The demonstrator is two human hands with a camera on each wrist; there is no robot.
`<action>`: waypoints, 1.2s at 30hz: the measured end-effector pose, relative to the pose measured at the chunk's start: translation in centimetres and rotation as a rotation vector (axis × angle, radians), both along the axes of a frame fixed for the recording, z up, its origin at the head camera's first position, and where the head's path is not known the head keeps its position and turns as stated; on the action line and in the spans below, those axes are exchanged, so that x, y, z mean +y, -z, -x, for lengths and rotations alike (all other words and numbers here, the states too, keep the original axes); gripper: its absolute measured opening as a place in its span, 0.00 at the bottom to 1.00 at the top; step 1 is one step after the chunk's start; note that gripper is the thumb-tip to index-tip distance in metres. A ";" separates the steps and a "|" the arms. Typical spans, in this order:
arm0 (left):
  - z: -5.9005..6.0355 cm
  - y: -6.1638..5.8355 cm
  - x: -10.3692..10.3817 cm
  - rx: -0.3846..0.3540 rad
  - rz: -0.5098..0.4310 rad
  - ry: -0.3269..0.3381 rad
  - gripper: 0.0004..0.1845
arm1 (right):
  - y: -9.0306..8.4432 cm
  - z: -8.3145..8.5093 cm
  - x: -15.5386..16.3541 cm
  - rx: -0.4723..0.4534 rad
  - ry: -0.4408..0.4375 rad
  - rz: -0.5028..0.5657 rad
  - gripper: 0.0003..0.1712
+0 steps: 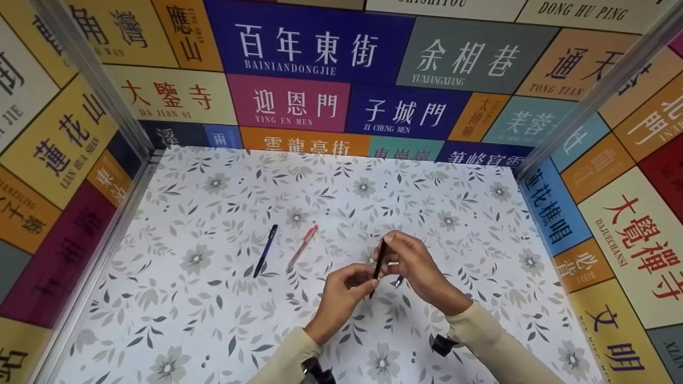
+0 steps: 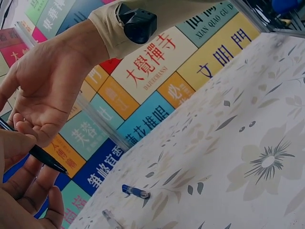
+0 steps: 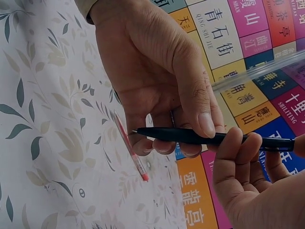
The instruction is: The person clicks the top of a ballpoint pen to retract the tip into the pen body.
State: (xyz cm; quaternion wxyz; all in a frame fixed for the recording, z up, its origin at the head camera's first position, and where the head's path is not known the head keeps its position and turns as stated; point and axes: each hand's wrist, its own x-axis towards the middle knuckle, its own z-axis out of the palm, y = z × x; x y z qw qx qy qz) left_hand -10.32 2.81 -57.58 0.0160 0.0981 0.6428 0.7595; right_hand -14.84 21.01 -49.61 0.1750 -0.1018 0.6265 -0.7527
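A dark pen point(image 1: 380, 260) is held between both hands above the table, slanted with its pointed tip downward. My left hand point(image 1: 347, 290) pinches its lower part; in the right wrist view that thumb lies along the black barrel point(image 3: 183, 136) near the tip. My right hand point(image 1: 419, 266) grips the upper end with thumb and fingers. Under the right hand, a small dark and silvery end of an object point(image 1: 399, 281) shows; the rest is hidden. To the left lie a blue pen point(image 1: 265, 250) with dark ends and a red pen point(image 1: 303, 248) with a clear barrel.
The table carries a white floral cover point(image 1: 213, 314). Panels with printed place names point(image 1: 309, 48) stand at the back and both sides. In the left wrist view, a blue-ended piece point(image 2: 136, 192) and a clear tip point(image 2: 112, 219) lie on the cover.
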 end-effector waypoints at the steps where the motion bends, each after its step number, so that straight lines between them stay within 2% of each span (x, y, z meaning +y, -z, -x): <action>1: 0.0 0.0 0.0 0.001 0.000 -0.003 0.06 | 0.0 0.0 0.0 0.000 -0.003 -0.001 0.19; 12: -0.2 -0.3 0.0 0.018 0.028 -0.029 0.06 | -0.3 0.1 0.5 0.036 -0.093 0.023 0.19; 36: -0.5 -0.5 -0.4 0.073 -0.019 -0.017 0.06 | -0.8 -0.2 0.2 0.012 -0.122 -0.032 0.18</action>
